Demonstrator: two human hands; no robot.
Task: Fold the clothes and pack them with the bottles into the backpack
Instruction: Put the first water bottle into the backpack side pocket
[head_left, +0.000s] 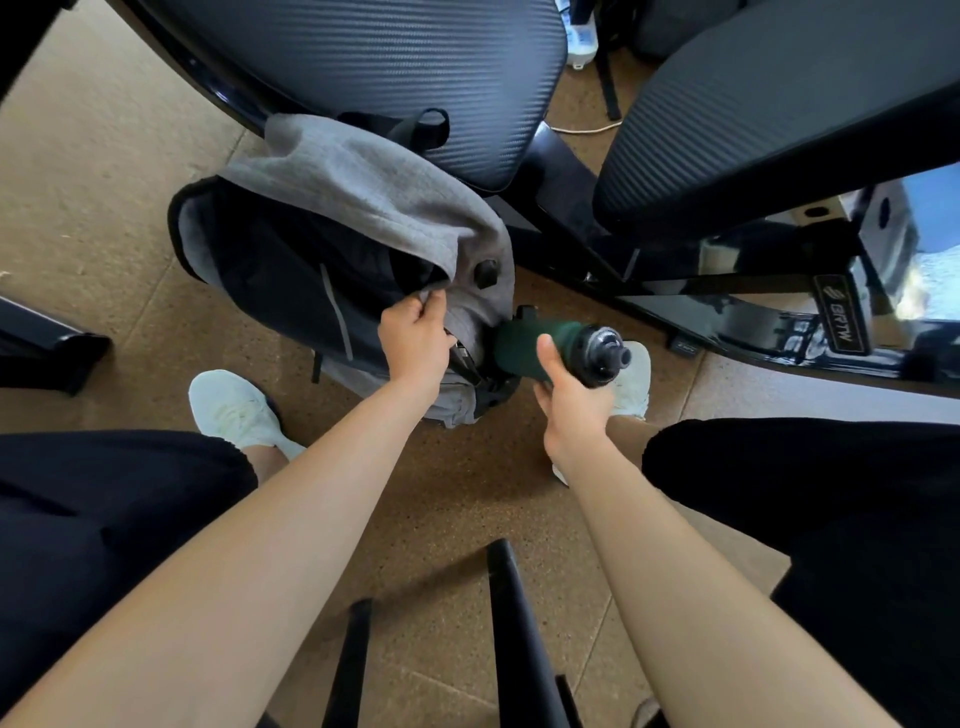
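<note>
- Bottle first: a dark green cylindrical bottle (524, 349) with a black screw cap lies nearly level in the right hand (569, 400), whose fingers and thumb wrap its body just below the cap.
- Its long axis runs left to right across the view, base pointing at the bag and cap pointing away.
- A grey fabric backpack with a dark lining (363, 208) stands on the brown speckled floor (104, 182), its main mouth gaping open.
- The left hand (415, 335) pinches the bag's grey edge at its near right corner and is the hand closer to the opening.
- The bottle's base sits just beside the bag's right side wall; whether it is entering a side pocket I cannot tell.
- Judged from this, the coming move is a base-first push leftward along that axis.
</note>
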